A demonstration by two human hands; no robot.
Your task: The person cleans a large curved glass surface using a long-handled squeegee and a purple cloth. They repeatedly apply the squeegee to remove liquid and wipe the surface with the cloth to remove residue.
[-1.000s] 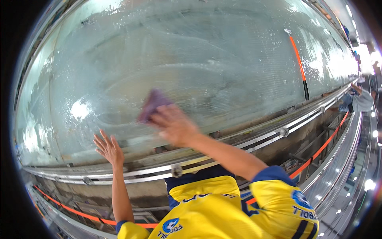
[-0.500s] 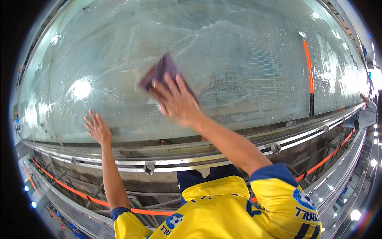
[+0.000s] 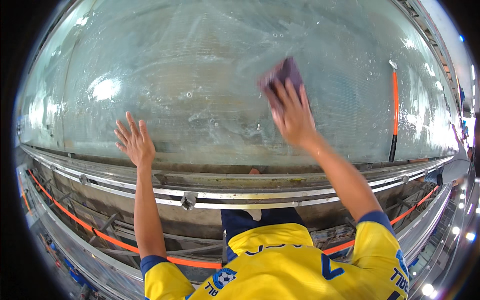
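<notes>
a purple pad (image 3: pixel 281 71) lies on the wet glass (image 3: pixel 215 60), right of its middle, beneath the right hand (image 3: pixel 297 120), whose fingers stretch flat over it, slightly apart. the left hand (image 3: pixel 137 147) is near the glass's close edge, fingers spread and holding nothing; whether it touches is hard to tell. the glass is pale green and cloudy, with fine lines, bubbles, swirled streaks and bright glare. an orange stick (image 3: pixel 395 102) with a black grip lies toward its right end. metal rails (image 3: pixel 260 205) run along the near side, then an orange strap (image 3: pixel 110 242) beyond them. far right, another person (image 3: pixel 454 167) is at the edge, near small lights (image 3: pixel 456 230).
</notes>
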